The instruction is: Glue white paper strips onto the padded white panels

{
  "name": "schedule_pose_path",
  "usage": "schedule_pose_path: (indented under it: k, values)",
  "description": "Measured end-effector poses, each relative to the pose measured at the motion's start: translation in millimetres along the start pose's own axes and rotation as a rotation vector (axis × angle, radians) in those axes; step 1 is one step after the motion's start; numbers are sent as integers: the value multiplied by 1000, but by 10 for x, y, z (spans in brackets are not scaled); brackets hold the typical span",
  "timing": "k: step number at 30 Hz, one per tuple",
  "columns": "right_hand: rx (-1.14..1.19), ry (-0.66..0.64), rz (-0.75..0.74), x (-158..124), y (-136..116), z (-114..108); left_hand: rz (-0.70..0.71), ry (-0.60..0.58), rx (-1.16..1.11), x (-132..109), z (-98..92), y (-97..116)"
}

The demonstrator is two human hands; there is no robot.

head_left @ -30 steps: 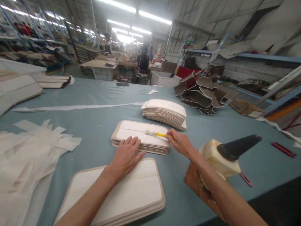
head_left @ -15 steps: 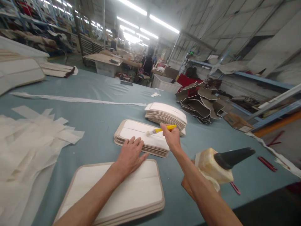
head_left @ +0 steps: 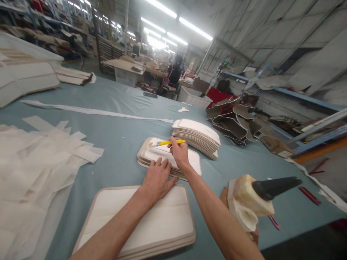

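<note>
My right hand (head_left: 179, 153) is closed around the yellow handle of a paintbrush (head_left: 164, 143). The brush's pale bristles lie at the left part of the white top panel on a stack of beige-edged panels (head_left: 193, 158). With fingers spread, my left hand (head_left: 158, 177) rests against the near edge of that same stack. Below it, partly under my left forearm, is a stack of larger white panels (head_left: 162, 220) with beige borders. Just behind the brushed stack sits another pile of curved white panels (head_left: 196, 130).
Loose white strips (head_left: 35, 173) are heaped at the left. To the right stands a cream container (head_left: 248, 198) with a black conical part, near red-handled tools (head_left: 310, 195). Dark cut pieces (head_left: 233, 119) are piled at the back right. A person (head_left: 173, 74) sits farther off.
My right hand has moved the brush leftward across the top panel. My left hand stays at the stack's near edge. The whole view has shifted slightly.
</note>
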State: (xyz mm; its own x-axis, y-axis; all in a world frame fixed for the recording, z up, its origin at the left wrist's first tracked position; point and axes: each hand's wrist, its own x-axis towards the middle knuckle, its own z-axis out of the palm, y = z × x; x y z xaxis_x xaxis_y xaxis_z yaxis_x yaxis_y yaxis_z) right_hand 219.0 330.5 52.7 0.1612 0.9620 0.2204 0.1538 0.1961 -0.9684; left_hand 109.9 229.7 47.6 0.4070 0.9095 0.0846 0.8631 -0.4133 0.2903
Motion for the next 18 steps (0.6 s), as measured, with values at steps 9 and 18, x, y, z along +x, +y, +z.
schedule_pose_path:
  k: [9, 18]
  values:
    - [-210, -59, -6, 125, 174, -144, 38, 5, 38, 20, 35, -24]
    - [-384, -37, -26, 183, 162, -971, 54, -10, 83, 73, 73, -65]
